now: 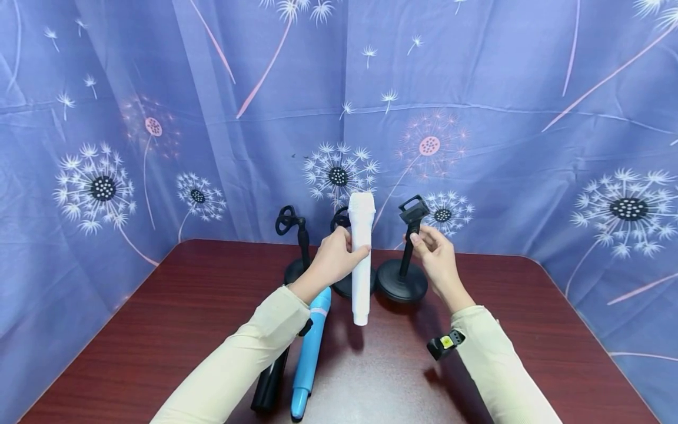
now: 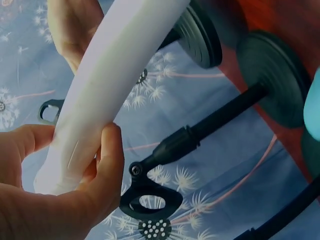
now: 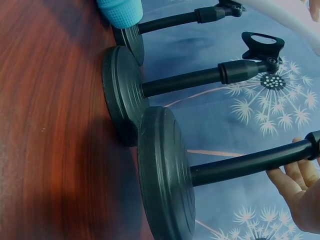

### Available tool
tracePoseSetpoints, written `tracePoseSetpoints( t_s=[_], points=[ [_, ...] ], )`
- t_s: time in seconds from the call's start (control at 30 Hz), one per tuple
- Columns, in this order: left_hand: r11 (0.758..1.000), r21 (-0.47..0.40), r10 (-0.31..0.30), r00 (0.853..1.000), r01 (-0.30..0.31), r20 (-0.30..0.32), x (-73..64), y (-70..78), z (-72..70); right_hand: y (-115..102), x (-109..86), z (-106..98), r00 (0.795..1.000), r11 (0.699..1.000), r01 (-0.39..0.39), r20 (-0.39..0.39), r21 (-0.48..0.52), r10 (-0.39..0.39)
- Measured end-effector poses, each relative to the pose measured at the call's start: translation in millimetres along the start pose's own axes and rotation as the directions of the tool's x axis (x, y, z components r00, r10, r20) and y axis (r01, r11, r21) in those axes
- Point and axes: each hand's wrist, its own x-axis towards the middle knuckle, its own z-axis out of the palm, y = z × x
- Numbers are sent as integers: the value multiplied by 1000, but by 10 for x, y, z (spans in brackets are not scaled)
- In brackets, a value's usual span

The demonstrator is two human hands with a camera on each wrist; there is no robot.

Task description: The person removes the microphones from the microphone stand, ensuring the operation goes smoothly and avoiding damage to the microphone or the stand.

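A white microphone is held upright above the table by my left hand, whose thumb and fingers wrap it near the upper part. In the left wrist view the white microphone slants across, with the fingers around its head end. My right hand grips the pole of the rightmost black microphone stand, just below its clip. The right wrist view shows fingers around that stand's pole. The middle stand is partly hidden behind the white microphone in the head view.
A third black stand is at the left of the row. A blue microphone and a black microphone lie on the dark red table, partly under my left forearm. A blue dandelion-print curtain hangs behind.
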Motion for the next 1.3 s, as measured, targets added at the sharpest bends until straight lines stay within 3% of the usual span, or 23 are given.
tracePoseSetpoints(
  t_s=[0.63, 0.97, 1.3],
  points=[
    [997, 29, -72, 991, 69, 110, -160, -182, 108, 49, 87, 9, 1000, 1000, -4, -20, 15, 4],
    [991, 18, -133, 975, 132, 176, -216, -328, 205, 71, 107, 25, 1000, 999, -7, -7, -32, 7],
    [987, 60, -158, 961, 148, 229, -276, -426, 277, 97, 112, 20, 1000, 999, 0, -9, -48, 0]
  ],
)
